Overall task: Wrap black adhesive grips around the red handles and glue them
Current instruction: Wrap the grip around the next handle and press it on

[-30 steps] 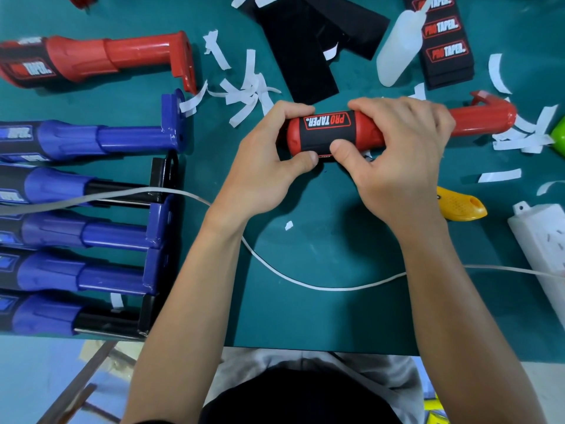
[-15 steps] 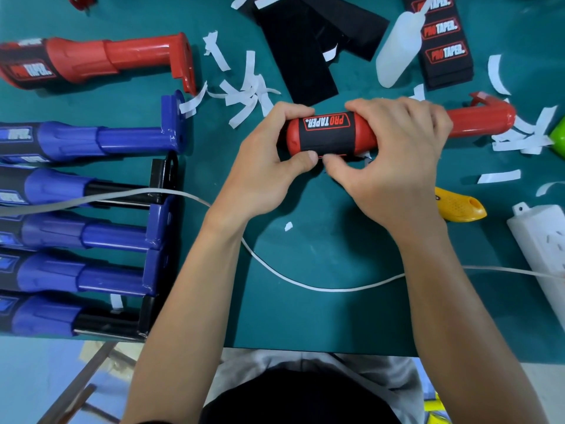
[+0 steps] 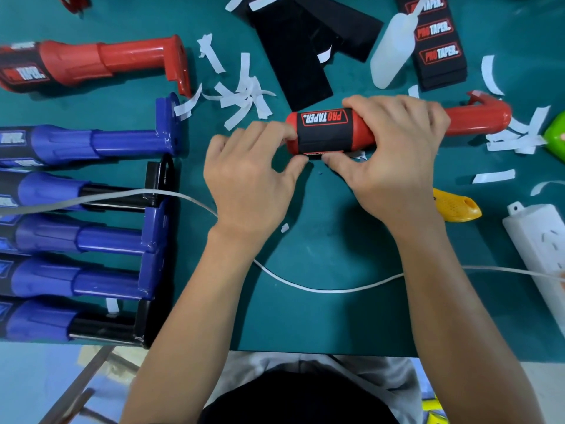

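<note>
- the red handle (image 3: 477,119) lies crosswise on the worktop (image 3: 336,240), a little beyond its middle, with the hooked end toward the right edge.
- a black grip (image 3: 324,130) printed "pro taper" is wrapped round the handle's thick left end.
- the right hand (image 3: 394,151) is curled over the handle just right of the grip, fingers across the top, thumb tip at the grip's near side.
- the left hand (image 3: 250,175) clasps the handle's left end, curled fingertips on the red cap, thumb tip on the grip's near side, close to the right thumb.
- a second red handle (image 3: 107,61), its grip on, lies at the far left corner.
- blue handles (image 3: 91,142) lie in a row down the left edge.
- near the far edge are black sheets (image 3: 305,50), a white bottle (image 3: 391,53) and a stack of printed grips (image 3: 434,41).
- paper strips (image 3: 241,93) are scattered beyond the left hand, with more by the right edge.
- a white cord (image 3: 321,289) crosses the worktop under both forearms to a power strip (image 3: 538,249) at the right edge.
- a yellow tool (image 3: 455,205) lies just right of the right wrist.
</note>
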`<state>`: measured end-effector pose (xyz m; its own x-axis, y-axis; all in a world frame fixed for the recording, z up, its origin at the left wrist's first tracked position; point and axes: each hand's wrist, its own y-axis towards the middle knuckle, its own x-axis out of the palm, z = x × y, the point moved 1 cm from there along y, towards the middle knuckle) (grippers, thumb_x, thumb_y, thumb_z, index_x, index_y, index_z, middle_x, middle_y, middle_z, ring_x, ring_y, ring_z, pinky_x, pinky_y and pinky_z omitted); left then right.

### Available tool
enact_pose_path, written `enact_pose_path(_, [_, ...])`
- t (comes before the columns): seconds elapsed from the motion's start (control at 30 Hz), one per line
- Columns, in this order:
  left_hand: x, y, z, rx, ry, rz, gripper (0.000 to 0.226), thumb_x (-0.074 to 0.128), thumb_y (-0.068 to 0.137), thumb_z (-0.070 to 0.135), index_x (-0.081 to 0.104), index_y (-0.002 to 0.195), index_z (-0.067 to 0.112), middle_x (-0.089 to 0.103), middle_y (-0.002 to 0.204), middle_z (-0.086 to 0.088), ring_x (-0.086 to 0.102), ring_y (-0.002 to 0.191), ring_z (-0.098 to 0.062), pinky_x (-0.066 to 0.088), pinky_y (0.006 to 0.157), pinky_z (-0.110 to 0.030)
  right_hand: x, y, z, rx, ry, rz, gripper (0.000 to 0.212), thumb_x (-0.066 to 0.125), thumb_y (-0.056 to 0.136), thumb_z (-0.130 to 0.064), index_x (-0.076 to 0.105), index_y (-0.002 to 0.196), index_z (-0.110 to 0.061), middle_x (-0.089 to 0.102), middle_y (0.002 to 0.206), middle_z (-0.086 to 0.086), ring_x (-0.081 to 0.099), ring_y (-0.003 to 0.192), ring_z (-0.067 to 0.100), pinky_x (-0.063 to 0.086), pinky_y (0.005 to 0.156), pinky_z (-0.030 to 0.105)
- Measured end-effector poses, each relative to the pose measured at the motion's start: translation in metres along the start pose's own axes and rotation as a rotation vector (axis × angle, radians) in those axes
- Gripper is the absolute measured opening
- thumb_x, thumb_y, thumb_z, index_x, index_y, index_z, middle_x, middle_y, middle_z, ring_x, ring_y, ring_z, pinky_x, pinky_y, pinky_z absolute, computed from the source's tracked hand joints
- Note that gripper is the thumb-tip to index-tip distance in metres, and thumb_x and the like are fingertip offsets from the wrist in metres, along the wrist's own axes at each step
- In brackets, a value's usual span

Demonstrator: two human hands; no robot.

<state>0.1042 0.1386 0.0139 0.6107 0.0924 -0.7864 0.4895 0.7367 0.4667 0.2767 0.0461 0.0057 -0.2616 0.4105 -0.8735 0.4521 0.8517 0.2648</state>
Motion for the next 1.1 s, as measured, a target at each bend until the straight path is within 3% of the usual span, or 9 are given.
enact_pose_path(0.23, [-0.001,-0.005,0.005,-0.009,0.000,0.094,0.009,0.087,0.084,0.026,0.081,0.082,0.020,0.075,0.075,0.008,0.066,0.063,-0.018,0.036,0.068,-0.032,-0.001,0.000,-0.001,0.013,0.006,-0.014,0.064,0.075,0.080,-0.062,0.065,0.132,-0.025,0.067,0.124,-0.009,0.053,0.121,0.023,0.022,0.105,0.037])
enact_pose_path(0.5, [-0.002,-0.003,0.010,-0.089,-0.025,0.052,0.008,0.082,0.085,0.024,0.081,0.077,0.021,0.073,0.069,0.006,0.064,0.059,-0.020,0.036,0.069,-0.031,-0.001,0.001,-0.001,0.013,0.017,-0.006,0.065,0.076,0.079,-0.062,0.066,0.131,-0.026,0.067,0.122,-0.009,0.054,0.120,0.022,0.023,0.106,0.038])
enact_pose_path(0.7, [-0.001,-0.004,0.011,-0.154,-0.112,-0.084,0.005,0.075,0.089,0.020,0.074,0.085,0.017,0.067,0.076,0.005,0.059,0.068,-0.022,0.036,0.075,-0.035,-0.001,0.001,0.000,0.012,0.021,-0.006,0.065,0.077,0.078,-0.063,0.067,0.130,-0.026,0.067,0.122,-0.009,0.053,0.119,0.021,0.023,0.105,0.037])
enact_pose_path(0.93, [0.004,-0.009,0.017,-0.106,-0.077,-0.046,0.008,0.068,0.095,0.011,0.069,0.087,0.009,0.063,0.079,-0.002,0.052,0.068,-0.027,0.032,0.076,-0.037,-0.002,0.001,0.000,0.011,0.047,-0.017,0.065,0.080,0.075,-0.061,0.068,0.129,-0.026,0.068,0.122,-0.009,0.054,0.119,0.023,0.018,0.101,0.029])
enact_pose_path(1.1, [0.008,-0.011,0.019,-0.122,-0.055,-0.021,0.009,0.066,0.095,0.013,0.067,0.087,0.009,0.063,0.080,-0.003,0.052,0.071,-0.028,0.030,0.079,-0.035,-0.004,0.003,-0.002,0.000,0.032,-0.024,0.063,0.077,0.075,-0.064,0.068,0.126,-0.028,0.068,0.118,-0.010,0.054,0.118,0.023,0.023,0.104,0.036])
